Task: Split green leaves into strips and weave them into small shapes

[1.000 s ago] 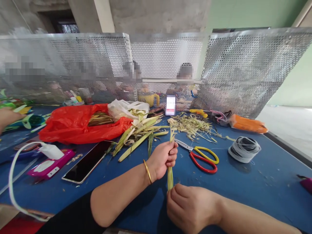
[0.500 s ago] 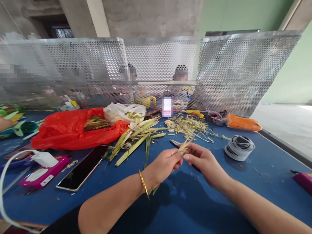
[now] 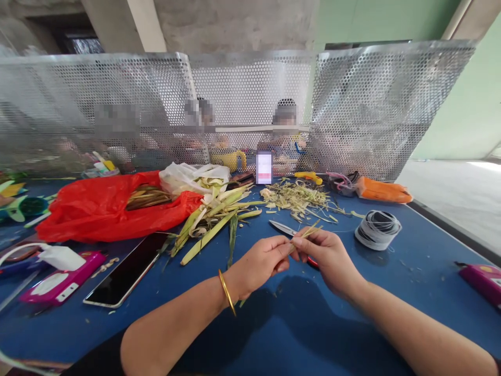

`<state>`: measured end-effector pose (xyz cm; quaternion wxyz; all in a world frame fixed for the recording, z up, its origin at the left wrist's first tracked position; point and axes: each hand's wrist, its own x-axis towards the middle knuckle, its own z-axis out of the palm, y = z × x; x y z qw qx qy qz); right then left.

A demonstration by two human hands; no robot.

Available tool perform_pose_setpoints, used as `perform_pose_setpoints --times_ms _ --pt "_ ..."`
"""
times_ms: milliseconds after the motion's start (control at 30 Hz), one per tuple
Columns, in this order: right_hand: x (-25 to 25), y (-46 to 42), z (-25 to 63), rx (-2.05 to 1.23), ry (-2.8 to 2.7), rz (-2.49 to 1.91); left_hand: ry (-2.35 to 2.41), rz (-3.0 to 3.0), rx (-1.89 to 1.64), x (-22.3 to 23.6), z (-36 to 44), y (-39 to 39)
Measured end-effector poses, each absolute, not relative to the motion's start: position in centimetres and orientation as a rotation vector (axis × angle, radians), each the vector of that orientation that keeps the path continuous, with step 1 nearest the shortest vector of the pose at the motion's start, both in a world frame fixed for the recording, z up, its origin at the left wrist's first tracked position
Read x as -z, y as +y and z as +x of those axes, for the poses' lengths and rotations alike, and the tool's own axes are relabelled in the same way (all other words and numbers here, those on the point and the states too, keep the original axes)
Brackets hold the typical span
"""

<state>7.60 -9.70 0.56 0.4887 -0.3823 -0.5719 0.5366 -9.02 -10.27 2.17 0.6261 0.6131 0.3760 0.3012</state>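
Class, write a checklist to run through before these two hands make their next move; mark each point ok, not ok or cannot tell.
1. Left hand holding the leaf strips: ok.
2. Right hand at the strips' upper end: ok.
3. Strips visible along their full length: not ok, hands cover part.
4. Scissors fully in sight: not ok, right hand hides part.
5. Wound coil apart from both hands: ok.
6. Grip firmness: cannot tell.

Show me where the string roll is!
In the head view, the string roll is at the right, on the table, in front of the orange pack.
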Motion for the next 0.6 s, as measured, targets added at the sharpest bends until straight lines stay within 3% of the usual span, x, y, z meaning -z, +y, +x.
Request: perform_pose_setpoints --times_ms 300,600 --pt "-0.54 -10.09 7.23 -1.307 -1.309 -0.959 1.025 1.811 -0.731 -2.13 -9.41 -10.21" --pt "-1.06 -9.35 7.97 -1.486 -1.337 -0.855 0.917 1.388 -0.719 -1.89 -9.53 -9.72"
